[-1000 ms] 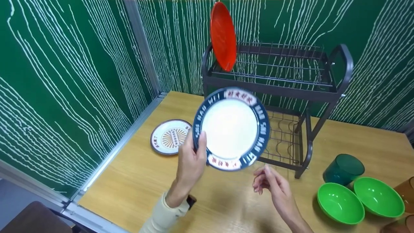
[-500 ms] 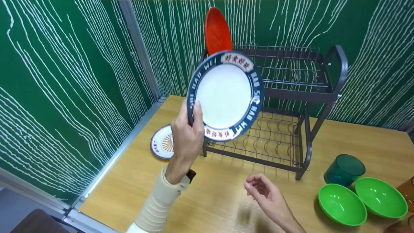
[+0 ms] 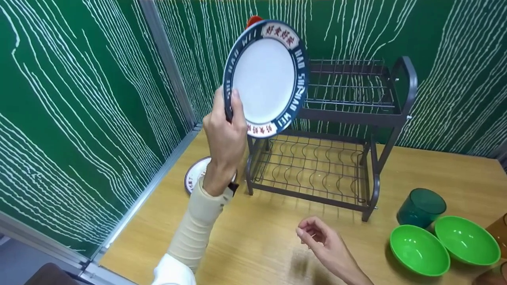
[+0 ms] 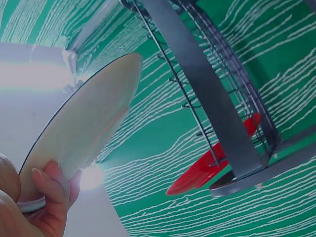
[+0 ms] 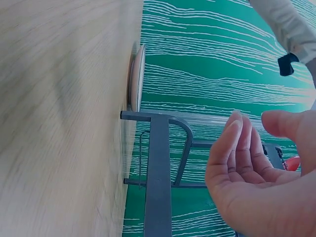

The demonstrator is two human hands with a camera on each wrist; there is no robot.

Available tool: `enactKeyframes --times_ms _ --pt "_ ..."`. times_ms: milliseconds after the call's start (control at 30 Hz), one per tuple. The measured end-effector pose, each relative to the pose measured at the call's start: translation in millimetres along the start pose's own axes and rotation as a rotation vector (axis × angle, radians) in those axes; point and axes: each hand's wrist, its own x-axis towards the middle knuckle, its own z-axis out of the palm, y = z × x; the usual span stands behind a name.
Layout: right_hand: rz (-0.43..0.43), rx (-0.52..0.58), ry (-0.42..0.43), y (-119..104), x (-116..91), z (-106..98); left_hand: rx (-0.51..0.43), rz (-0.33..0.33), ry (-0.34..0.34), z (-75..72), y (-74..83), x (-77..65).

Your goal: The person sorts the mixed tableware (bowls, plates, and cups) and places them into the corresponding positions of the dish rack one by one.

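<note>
In the head view my left hand (image 3: 226, 130) pinches the left edge of a white plate (image 3: 264, 81) with a dark blue lettered rim, thumb on its face and fingers behind. The plate is held up, tilted, in front of the upper left of a two-tier dish rack (image 3: 348, 114). A red plate (image 4: 197, 173) leans in the rack's top tier, mostly hidden behind the held plate in the head view. Over the table my right hand (image 3: 323, 243) holds nothing, its fingers loosely curled. Another white plate (image 3: 194, 174) lies on the table, partly behind my left forearm.
Two green bowls (image 3: 420, 250) stand at the right of the wooden table (image 3: 253, 229), beside a dark green cup (image 3: 422, 208). Brownish cups (image 3: 500, 231) show at the right edge. Green panels with white lines rise behind and at the left.
My left hand has raised the blue-rimmed plate up and slightly left, so it now covers most of the red plate. My right hand has drawn a little lower, its fingers loosely curled.
</note>
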Motion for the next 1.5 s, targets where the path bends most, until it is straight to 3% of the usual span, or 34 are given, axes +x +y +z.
enactKeyframes --times_ms 200,667,1000,1300,1500 --pt "-0.027 -0.025 -0.019 2 0 1 0.034 0.042 0.010 6.8 -4.0 17.1" --pt "-0.073 -0.033 -0.074 4 0 0 0.090 0.030 0.016 16.6 -11.6 40.6" --pt "-0.056 -0.026 -0.113 6 -2 0 0.215 0.051 -0.007 30.7 -16.3 61.4" --pt "-0.014 -0.057 -0.138 7 -2 -2 0.277 0.085 -0.036 50.3 -26.0 75.2" --pt "-0.077 -0.050 -0.133 7 -1 -1 0.290 0.071 -0.090 64.6 -28.7 83.7"
